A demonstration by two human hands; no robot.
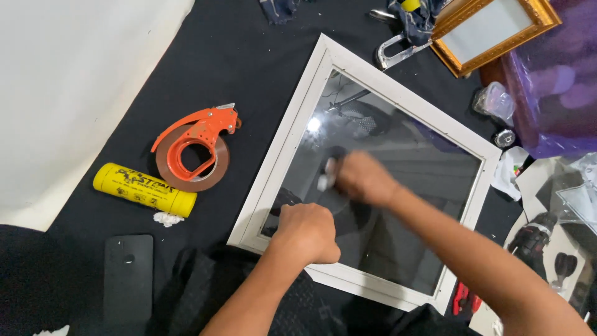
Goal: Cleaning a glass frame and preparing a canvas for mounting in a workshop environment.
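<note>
Head view, frame: a white picture frame with its glass pane lies flat and turned cornerwise on a black cloth; lying flat lets both hands press down on the pane without tipping it.
Head view, left hand: the left hand is curled into a loose fist, resting on the glass near the frame's lower-left edge. It looks placed there to pin the frame against sliding. Whether the curled fingers enclose anything I cannot tell.
Head view, right hand: the right hand is blurred over the middle of the glass, fingers closed around a small white object whose tip meets the pane. The blur hides what kind of object it is.
Head view, left of frame: an orange tape dispenser with brown tape lies just beside a yellow cylinder, both near the frame yet off the glass. A crumpled white scrap touches the cylinder's end; a dark phone lies nearer the person.
Head view, top right: a gold frame leans at the cloth's edge, with a metal tool next to it and a purple sheet beyond.
Head view, lower right: a dark power drill lies well apart from the hands.
</note>
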